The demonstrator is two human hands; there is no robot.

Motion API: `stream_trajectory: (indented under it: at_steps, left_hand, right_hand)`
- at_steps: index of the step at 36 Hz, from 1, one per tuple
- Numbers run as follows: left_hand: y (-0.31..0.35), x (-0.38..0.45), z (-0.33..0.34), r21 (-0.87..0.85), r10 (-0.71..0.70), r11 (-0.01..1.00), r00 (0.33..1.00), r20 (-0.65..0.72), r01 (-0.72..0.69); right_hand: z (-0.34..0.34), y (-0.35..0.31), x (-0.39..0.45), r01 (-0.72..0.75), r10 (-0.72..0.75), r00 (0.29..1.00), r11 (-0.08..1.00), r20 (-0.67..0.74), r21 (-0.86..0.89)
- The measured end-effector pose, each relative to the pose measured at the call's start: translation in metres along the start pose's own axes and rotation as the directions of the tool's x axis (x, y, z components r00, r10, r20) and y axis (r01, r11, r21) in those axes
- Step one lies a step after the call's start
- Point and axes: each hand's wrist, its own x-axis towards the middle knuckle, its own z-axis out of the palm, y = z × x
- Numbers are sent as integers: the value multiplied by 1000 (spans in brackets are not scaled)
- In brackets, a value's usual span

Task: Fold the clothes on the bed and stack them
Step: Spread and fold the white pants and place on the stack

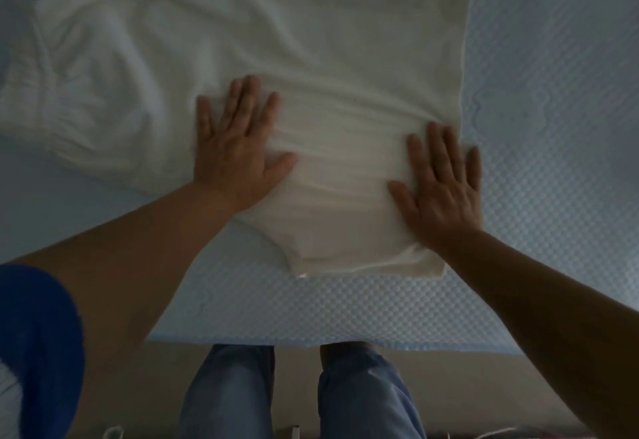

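A cream-white garment (332,58) lies spread on the light blue quilted bed (539,127), folded along its right and near edges. My left hand (238,145) presses flat on its middle with fingers straight and spread. My right hand (442,183) presses flat on the garment's near right edge, fingers straight. Wrinkles run across the cloth between the two hands. A second white garment (69,75), crumpled and thinner, lies at the far left and partly under the cream one.
The bed's near edge (276,342) runs across the lower frame, with my legs in blue trousers (363,397) standing against it. Bare quilted mattress stretches to the right and in front of the garment. Some cords lie on the floor by my feet.
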Motion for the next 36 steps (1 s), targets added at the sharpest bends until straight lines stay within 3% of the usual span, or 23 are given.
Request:
stream_trajectory:
  at_steps: [4, 9, 12, 14, 17, 27, 32, 36]
  left_hand:
    - [-9, 18, -20, -43, 6, 999, 995, -96, -10]
    - [10, 62, -28, -10, 206, 978, 976, -65, -207]
    - [1, 84, -20, 52, 121, 992, 992, -32, -119]
    - [-14, 94, -17, 66, 58, 996, 996, -68, -54]
    - [-32, 105, -19, 43, -14, 999, 993, -118, 19]
    - [-54, 129, -48, -66, -166, 986, 949, -269, 154]
    - [-64, 157, -67, -58, -147, 989, 971, -186, 138]
    - [-66, 171, -70, -296, -250, 932, 962, -111, 208]
  right_hand:
    - [-14, -24, 11, 55, -51, 995, 998, -85, 42]
    - [-29, -63, 80, 231, -233, 970, 972, -67, -41]
    - [-29, -59, 122, 248, -251, 968, 960, -6, -130]
    - [-31, -43, 142, 170, -176, 984, 974, -28, -150]
    - [-38, -26, 158, 44, -58, 994, 988, -91, -146]
    - [-72, -26, 180, -45, 37, 982, 998, -185, -40]
    - [-93, -20, 207, -1, -15, 985, 996, -169, -94]
    - [-102, -13, 224, -48, 43, 997, 996, -71, -70]
